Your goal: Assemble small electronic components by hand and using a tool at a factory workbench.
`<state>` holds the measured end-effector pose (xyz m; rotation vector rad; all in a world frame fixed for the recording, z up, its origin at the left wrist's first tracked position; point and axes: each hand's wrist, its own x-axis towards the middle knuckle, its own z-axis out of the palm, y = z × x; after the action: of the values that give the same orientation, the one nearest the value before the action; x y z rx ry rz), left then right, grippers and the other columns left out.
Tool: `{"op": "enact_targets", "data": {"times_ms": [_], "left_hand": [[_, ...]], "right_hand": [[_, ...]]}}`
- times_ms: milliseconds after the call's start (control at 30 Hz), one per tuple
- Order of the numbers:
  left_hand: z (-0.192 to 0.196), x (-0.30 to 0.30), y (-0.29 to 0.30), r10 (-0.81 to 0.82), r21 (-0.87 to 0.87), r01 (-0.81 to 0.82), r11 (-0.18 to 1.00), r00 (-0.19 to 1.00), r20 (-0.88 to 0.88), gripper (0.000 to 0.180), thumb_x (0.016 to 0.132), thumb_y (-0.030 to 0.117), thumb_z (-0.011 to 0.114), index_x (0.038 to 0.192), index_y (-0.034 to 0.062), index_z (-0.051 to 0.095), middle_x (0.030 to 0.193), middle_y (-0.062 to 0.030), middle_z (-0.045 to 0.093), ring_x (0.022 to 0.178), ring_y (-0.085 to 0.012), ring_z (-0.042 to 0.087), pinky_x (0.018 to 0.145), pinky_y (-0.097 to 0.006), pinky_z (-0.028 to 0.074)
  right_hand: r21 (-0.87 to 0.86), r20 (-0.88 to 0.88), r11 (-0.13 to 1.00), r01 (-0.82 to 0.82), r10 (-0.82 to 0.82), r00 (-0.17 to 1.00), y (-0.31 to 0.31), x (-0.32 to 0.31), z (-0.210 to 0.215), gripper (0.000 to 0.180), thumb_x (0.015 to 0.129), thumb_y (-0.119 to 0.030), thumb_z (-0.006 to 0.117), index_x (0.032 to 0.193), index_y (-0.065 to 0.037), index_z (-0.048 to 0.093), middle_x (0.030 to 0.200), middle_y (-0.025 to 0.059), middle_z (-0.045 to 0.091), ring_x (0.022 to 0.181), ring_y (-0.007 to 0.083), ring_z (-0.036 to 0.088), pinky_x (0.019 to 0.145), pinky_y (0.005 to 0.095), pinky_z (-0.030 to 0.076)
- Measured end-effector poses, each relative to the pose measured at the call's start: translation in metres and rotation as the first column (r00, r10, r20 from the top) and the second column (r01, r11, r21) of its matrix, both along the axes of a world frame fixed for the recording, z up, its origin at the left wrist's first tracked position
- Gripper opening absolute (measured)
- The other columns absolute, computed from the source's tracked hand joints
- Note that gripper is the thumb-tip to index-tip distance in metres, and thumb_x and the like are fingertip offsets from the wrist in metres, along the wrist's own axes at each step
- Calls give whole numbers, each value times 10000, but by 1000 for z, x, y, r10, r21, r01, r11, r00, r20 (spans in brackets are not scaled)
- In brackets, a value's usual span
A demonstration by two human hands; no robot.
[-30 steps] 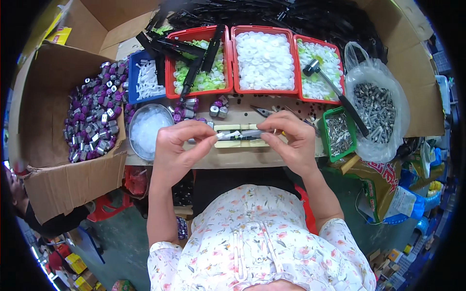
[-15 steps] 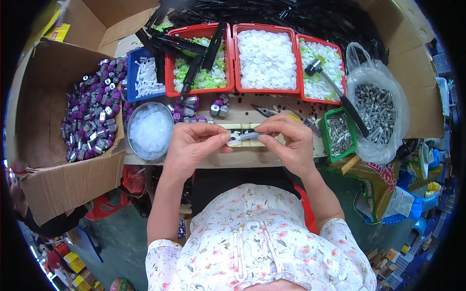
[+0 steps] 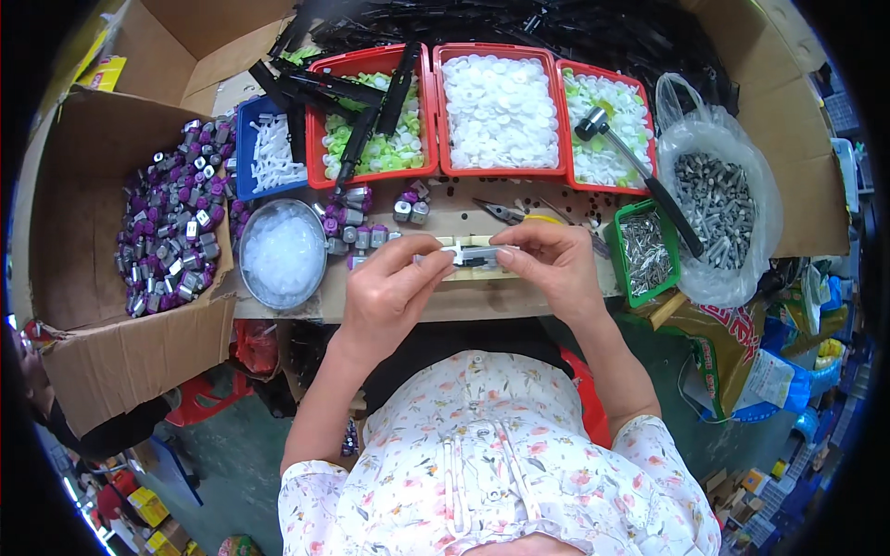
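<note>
Above a cream-coloured block at the bench front, my two hands meet over small parts. My left hand pinches a small white plastic piece, its fingers closed. A short grey metal piece spans from there to my right hand, whose thumb and forefinger close on its right end. Whether the two parts are joined, I cannot tell; fingertips cover the ends. Just behind the right hand lie pliers. Purple-and-metal fittings sit beyond the left hand.
Red bins of white discs and green-white caps line the back. Left are a clear bowl, blue tray and carton. Right are a green pin basket, hammer and bag of metal parts.
My left hand has turned, its back now facing up more and its knuckles moved right. The white piece now stands upright against the metal piece. The view has shifted slightly.
</note>
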<state>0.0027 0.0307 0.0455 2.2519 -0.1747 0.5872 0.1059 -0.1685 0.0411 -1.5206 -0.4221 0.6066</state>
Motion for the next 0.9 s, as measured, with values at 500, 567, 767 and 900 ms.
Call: {"op": "enact_targets", "data": {"times_ms": [500, 567, 767, 900], "left_hand": [[-3, 5, 0, -158, -593, -167, 788, 876, -456, 225, 815, -19, 753, 1033, -57, 712, 905, -71, 689, 777, -85, 629, 676, -222, 512], [-1, 6, -2, -74, -441, -102, 892, 928, -365, 173, 829, -31, 738, 996, -70, 717, 883, -65, 687, 753, -82, 621, 669, -212, 509], [-11, 5, -4, -73, -566, -202, 799, 902, -425, 146, 821, -55, 730, 965, -76, 720, 871, -72, 688, 739, -90, 640, 659, -208, 513], [-14, 5, -5, -100, -628, -213, 749, 900, -425, 148, 818, -61, 729, 965, -80, 719, 875, -74, 688, 752, -93, 650, 660, -206, 516]], "right_hand": [[-33, 49, 998, -53, 55, 997, -10, 2, -2, 162, 839, -5, 729, 995, 36, 721, 918, 66, 684, 810, 97, 615, 702, 235, 468], [-51, 2, 997, -60, 60, 998, -10, 2, -3, 179, 829, -10, 734, 1003, 30, 719, 912, 68, 683, 827, 107, 619, 702, 245, 471], [-227, 568, 973, -30, 157, 808, -8, 0, 6, 295, 764, -92, 793, 1034, -13, 705, 972, 104, 656, 855, 210, 638, 725, 312, 484], [-284, 827, 958, 37, 226, 515, -10, 0, 1, 360, 727, -159, 823, 1041, -36, 697, 1020, 118, 624, 884, 282, 618, 763, 368, 477]]}}
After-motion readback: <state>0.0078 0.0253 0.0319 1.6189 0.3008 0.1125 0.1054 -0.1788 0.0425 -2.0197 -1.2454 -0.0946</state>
